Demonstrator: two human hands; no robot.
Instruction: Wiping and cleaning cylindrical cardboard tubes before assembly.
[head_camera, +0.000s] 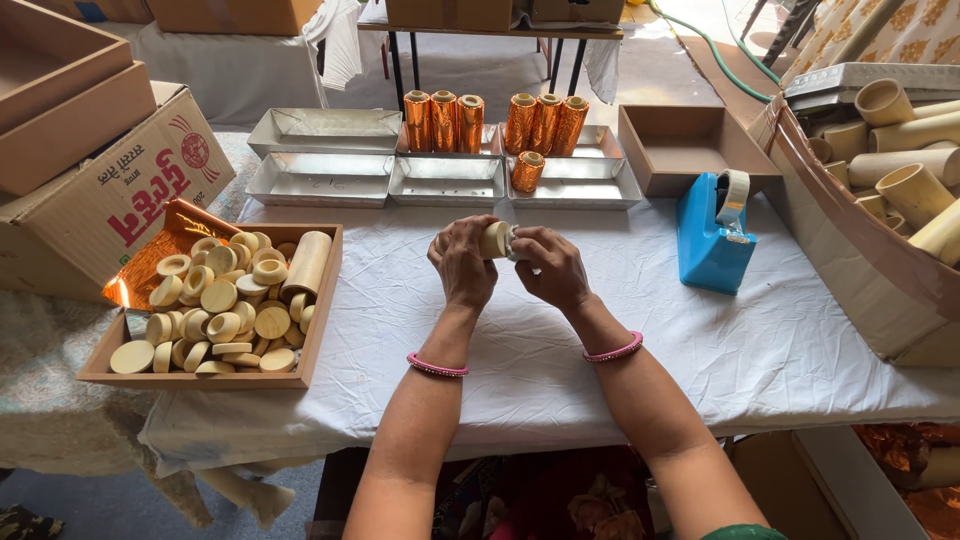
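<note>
My left hand (463, 262) and my right hand (548, 266) both grip a short cream-coloured tube (493, 239) held sideways just above the white tablecloth (760, 350). The right fingers pinch its right end, where a bit of pale tape or cap shows. A pink bangle sits on each wrist. To the left stands a wooden tray (318, 330) with several round cream caps (225, 325) and one longer tube (306, 264). A blue tape dispenser (712, 235) is just right of my hands.
Several copper-foil-wrapped tubes (490, 122) stand in metal trays (322, 178) at the table's back. An open brown box (690, 148) sits behind the dispenser. A big carton of plain cream tubes (900, 170) is at the right; cardboard boxes (110, 190) and copper foil lie left.
</note>
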